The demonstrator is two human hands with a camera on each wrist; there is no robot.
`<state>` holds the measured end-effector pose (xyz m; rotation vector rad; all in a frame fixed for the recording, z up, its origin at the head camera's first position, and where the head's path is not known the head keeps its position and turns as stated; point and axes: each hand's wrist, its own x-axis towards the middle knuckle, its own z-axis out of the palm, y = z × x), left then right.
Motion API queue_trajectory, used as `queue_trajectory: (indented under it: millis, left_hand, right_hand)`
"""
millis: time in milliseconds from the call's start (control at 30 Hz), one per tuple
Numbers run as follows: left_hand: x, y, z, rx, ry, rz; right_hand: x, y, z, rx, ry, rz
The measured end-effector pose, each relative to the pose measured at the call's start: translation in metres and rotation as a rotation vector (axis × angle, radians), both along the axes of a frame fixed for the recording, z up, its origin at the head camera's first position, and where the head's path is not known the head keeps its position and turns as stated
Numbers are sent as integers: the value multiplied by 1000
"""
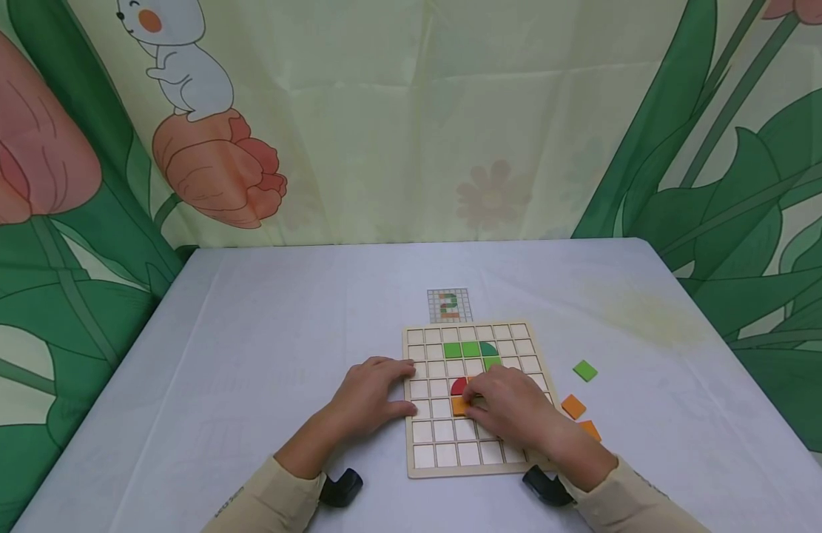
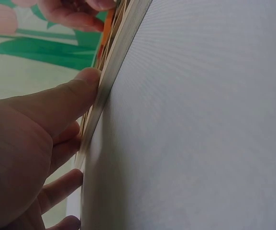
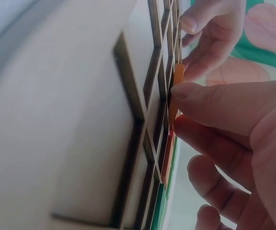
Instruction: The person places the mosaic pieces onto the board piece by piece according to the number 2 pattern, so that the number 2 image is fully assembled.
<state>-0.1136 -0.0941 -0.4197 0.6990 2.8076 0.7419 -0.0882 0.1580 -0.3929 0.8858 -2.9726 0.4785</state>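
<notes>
Head view gives me, from my distant place, a wooden grid board on the table, which is covered with white cloth; I use this board as landmark for every place. The left hand is at the left edge of the board. Its thumb and fingers are wide apart, rather straight, and they touch this edge; in the left wrist view I see the thumb against the wooden side.

Over the middle of the board is the right hand. Its fingers are narrow: thumb and forefinger pinch an orange tile. This tile is at a cell near the board's middle, just below a red quarter-round piece. The right wrist view shows it tilted at the grid surface; I cannot tell whether it sits fully in the cell.

Toward the far side of the board lie green squares and one dark green rounded piece. Just beyond the board's far edge is a small pattern card. To the right of the board rest a loose green tile and two loose orange tiles.
</notes>
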Motion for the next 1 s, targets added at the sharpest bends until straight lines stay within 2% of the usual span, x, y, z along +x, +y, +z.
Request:
queue_trajectory:
  millis: [600, 867, 1000]
  left_hand:
    - [0, -1, -2, 6, 14, -1]
    - [-1, -2, -2, 13, 25, -9]
    - [-1, -2, -2, 15, 27, -10]
  right_hand:
    - [0, 0, 0, -4, -4, -7]
    - [-2, 7, 11, -58, -65, -88]
    - [-5, 14, 16, -53, -80, -119]
